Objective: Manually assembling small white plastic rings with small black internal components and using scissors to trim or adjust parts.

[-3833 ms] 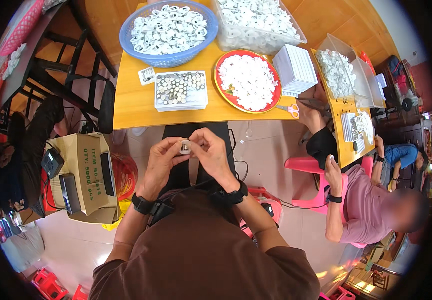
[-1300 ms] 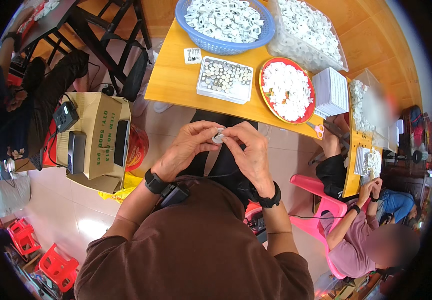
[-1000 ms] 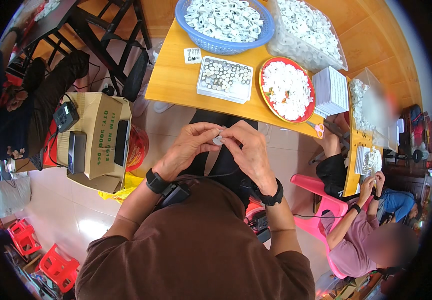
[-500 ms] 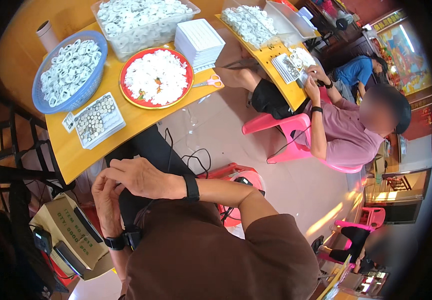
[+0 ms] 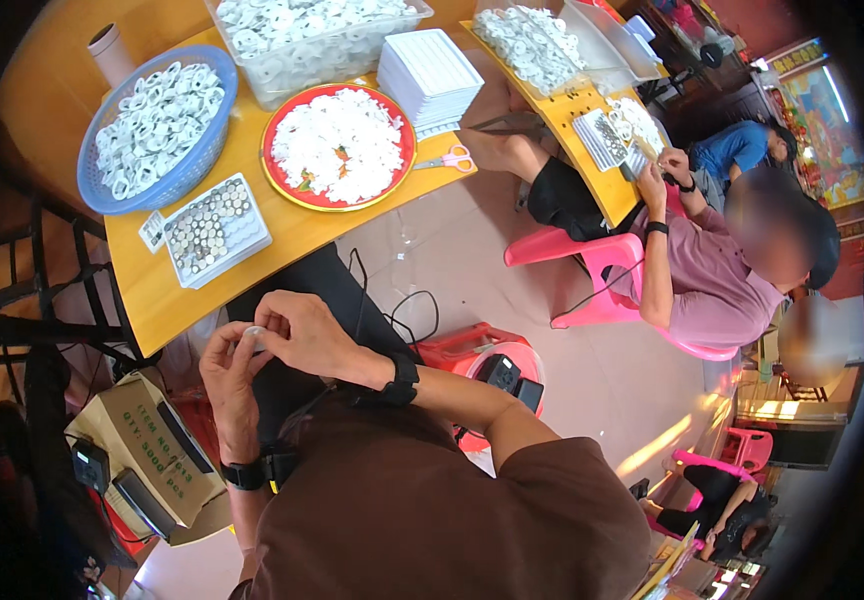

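Over my lap, in front of the table's near edge, both hands meet at the fingertips. My left hand (image 5: 230,375) and my right hand (image 5: 304,338) pinch a small whitish round piece (image 5: 256,333) between them; its exact kind is too small to make out. Closest to them on the table is a stack of white trays (image 5: 246,236), the top one partly filled with round silvery pieces (image 5: 207,228). Behind it stands a blue basket (image 5: 94,188) heaped with white ring-shaped parts (image 5: 157,125). A red plate (image 5: 270,165) beside it carries a pile of small white pieces (image 5: 337,140).
A clear bin (image 5: 297,82) of white parts, more stacked trays (image 5: 430,75) and scissors (image 5: 452,158) lie farther back. A cardboard box (image 5: 157,455) stands at lower left. Another person (image 5: 702,270) works at a second table (image 5: 607,195), on a pink chair (image 5: 577,265).
The view has shifted, so the table appears farther right. My fingers have turned, and the small whitish piece between them now shows. The other person's hands have moved slightly.
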The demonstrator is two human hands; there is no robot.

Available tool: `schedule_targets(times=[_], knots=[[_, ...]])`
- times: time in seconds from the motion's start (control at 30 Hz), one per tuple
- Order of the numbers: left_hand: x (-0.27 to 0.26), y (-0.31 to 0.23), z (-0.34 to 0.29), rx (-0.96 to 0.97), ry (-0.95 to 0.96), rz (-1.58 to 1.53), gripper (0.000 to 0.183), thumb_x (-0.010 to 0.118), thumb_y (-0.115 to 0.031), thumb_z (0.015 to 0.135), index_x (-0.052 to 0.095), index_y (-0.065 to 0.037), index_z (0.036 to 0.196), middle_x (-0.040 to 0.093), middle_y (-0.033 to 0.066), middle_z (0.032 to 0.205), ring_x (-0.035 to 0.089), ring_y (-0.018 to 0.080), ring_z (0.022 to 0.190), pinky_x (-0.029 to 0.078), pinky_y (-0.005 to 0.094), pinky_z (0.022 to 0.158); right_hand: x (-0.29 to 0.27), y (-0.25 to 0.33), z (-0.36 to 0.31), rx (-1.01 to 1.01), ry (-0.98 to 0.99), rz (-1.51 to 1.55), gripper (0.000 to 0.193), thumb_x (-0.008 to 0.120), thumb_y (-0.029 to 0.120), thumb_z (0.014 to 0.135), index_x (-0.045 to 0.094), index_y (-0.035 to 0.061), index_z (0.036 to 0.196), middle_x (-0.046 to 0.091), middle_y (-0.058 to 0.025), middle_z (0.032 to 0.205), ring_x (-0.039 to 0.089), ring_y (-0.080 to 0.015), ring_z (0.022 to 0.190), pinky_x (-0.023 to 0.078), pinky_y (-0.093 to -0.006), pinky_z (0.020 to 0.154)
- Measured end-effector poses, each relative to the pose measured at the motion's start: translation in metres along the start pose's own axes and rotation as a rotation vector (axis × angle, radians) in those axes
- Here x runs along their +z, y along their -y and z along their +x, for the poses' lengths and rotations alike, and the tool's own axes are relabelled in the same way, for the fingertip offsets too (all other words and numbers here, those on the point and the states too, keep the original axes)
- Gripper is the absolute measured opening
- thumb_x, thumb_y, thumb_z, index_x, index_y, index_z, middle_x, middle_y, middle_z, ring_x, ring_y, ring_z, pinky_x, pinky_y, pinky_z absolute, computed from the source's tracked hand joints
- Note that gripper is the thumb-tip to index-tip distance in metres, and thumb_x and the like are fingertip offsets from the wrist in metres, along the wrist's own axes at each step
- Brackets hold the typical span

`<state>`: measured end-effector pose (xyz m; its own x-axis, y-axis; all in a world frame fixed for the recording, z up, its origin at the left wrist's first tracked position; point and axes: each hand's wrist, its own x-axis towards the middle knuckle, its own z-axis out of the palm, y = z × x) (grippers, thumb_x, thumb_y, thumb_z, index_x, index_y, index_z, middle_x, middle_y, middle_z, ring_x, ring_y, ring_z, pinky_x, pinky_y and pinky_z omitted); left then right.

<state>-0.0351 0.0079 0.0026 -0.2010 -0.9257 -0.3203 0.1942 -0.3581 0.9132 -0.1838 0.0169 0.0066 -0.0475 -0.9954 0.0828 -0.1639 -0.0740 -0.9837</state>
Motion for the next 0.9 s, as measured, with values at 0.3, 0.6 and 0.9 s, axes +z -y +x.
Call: schedule_targets(times=[0.3, 0.6, 0.9], knots=[[0.003, 0.004, 0.003, 0.066, 0.057, -0.04, 0.01, 0.059, -0.006, 0.087, 0.058, -0.002, 0.096, 0.059, 0.0035, 0.091, 0.06, 0.0115, 0.082, 0.053, 0.0265, 0.072, 0.009, -0.003, 0.001, 0.161, -0.038, 0.078, 0.009, 0.063, 0.005, 0.074, 0.054, 0.0012, 0.075, 0.05, 0.0, 0.061, 0.047, -0.0056, 0.057, 0.038, -0.0212, 0.05], [0.006, -0.01, -0.002, -0.073, 0.031, -0.133, 0.016, 0.056, -0.008, 0.089, 0.058, 0.0, 0.102, 0.06, 0.0058, 0.095, 0.06, 0.0133, 0.089, 0.053, 0.0274, 0.077, 0.01, -0.007, 0.003, 0.162, -0.052, 0.201, 0.011, 0.066, 0.007, 0.075, 0.057, 0.0013, 0.074, 0.055, -0.0019, 0.063, 0.051, -0.0061, 0.059, 0.041, -0.0223, 0.052], [0.003, -0.016, -0.003, -0.07, 0.056, -0.222, 0.023, 0.055, -0.008, 0.09, 0.06, 0.001, 0.11, 0.061, 0.0085, 0.104, 0.06, 0.0142, 0.094, 0.054, 0.0274, 0.079, 0.002, 0.005, 0.003, -0.066, -0.009, 0.005, 0.014, 0.061, -0.007, 0.075, 0.061, 0.0014, 0.086, 0.053, -0.0039, 0.076, 0.054, -0.0079, 0.059, 0.039, -0.0193, 0.048]])
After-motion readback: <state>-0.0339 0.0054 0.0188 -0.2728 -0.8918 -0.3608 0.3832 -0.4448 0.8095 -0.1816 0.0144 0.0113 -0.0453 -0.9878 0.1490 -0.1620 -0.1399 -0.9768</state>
